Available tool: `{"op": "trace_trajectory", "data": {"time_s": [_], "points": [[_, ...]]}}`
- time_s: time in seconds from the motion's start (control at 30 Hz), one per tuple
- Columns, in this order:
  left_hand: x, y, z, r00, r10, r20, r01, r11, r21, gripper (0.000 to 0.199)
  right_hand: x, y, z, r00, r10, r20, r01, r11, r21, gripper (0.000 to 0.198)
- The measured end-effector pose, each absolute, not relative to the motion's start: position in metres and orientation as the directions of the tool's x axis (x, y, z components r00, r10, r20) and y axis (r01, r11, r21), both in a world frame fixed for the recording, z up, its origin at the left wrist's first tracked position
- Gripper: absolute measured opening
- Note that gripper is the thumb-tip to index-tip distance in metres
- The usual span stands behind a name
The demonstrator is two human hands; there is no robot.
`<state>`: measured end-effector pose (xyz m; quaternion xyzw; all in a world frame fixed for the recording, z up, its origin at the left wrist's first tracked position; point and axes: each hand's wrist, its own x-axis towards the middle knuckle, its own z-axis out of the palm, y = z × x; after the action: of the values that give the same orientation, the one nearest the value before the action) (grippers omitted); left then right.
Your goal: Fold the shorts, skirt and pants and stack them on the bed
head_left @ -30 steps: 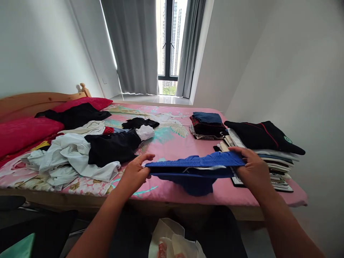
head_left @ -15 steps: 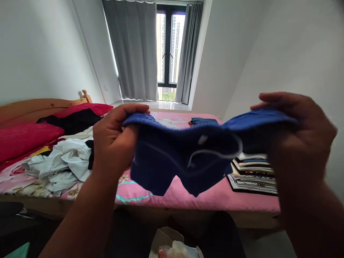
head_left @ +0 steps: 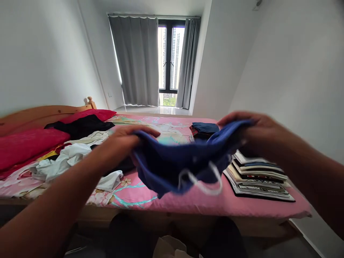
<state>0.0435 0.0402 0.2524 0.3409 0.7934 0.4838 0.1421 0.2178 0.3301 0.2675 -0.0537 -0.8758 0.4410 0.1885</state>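
Note:
A pair of blue shorts [head_left: 166, 161] with a white drawstring [head_left: 206, 186] hangs stretched between my two hands above the bed. My left hand [head_left: 131, 138] grips the waistband at its left end, and my right hand [head_left: 247, 125] holds the right end. The waist opening faces me, and the shorts sag in the middle, somewhat blurred by motion. Beyond and below them spreads the pink flowered bedsheet [head_left: 172, 204].
On the bed's right stands a stack of folded clothes [head_left: 260, 179]; behind it lies a smaller folded pile [head_left: 204, 129]. Loose white clothes [head_left: 64, 161] and a black garment [head_left: 83, 125] lie at left by red pillows [head_left: 29, 147]. A paper bag [head_left: 169, 247] is below me.
Both hands have come lower and the shorts have tipped, so the waist opening now shows. The view has tilted up slightly.

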Motion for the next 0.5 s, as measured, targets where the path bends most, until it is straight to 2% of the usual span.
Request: {"op": "trace_trajectory", "data": {"time_s": [0.03, 0.1, 0.2, 0.27, 0.33, 0.37, 0.43, 0.5], "points": [[0.042, 0.043, 0.252, -0.710, 0.702, 0.054, 0.379, 0.316, 0.870, 0.036, 0.215, 0.331, 0.265, -0.943, 0.224, 0.247, -0.053, 0.630, -0.775, 0.022], [0.033, 0.043, 0.250, -0.748, 0.663, 0.022, 0.338, 0.353, 0.872, 0.036, 0.211, 0.338, 0.260, -0.943, 0.266, 0.201, 0.028, 0.663, -0.748, 0.018], [0.028, 0.044, 0.250, -0.843, 0.499, 0.202, 0.366, 0.256, 0.895, 0.042, 0.209, 0.349, 0.253, -0.843, 0.435, 0.315, -0.003, 0.583, -0.813, 0.022], [0.031, 0.050, 0.245, -0.793, 0.553, 0.256, 0.434, 0.217, 0.874, 0.041, 0.206, 0.350, 0.244, -0.862, 0.400, 0.311, -0.068, 0.517, -0.853, 0.027], [0.030, 0.056, 0.238, -0.726, 0.667, 0.169, 0.478, 0.312, 0.821, 0.038, 0.199, 0.351, 0.234, -0.935, 0.296, 0.195, -0.007, 0.536, -0.844, 0.027], [0.026, 0.057, 0.234, -0.720, 0.685, 0.113, 0.488, 0.384, 0.784, 0.038, 0.196, 0.353, 0.231, -0.951, 0.287, 0.117, 0.066, 0.557, -0.828, 0.024], [0.010, 0.053, 0.231, -0.780, 0.620, 0.084, 0.459, 0.475, 0.751, 0.039, 0.192, 0.361, 0.231, -0.933, 0.358, 0.031, 0.192, 0.570, -0.799, 0.018], [-0.004, 0.044, 0.234, -0.822, 0.567, 0.058, 0.397, 0.496, 0.772, 0.038, 0.192, 0.366, 0.239, -0.909, 0.416, 0.032, 0.221, 0.545, -0.809, 0.016]]}}
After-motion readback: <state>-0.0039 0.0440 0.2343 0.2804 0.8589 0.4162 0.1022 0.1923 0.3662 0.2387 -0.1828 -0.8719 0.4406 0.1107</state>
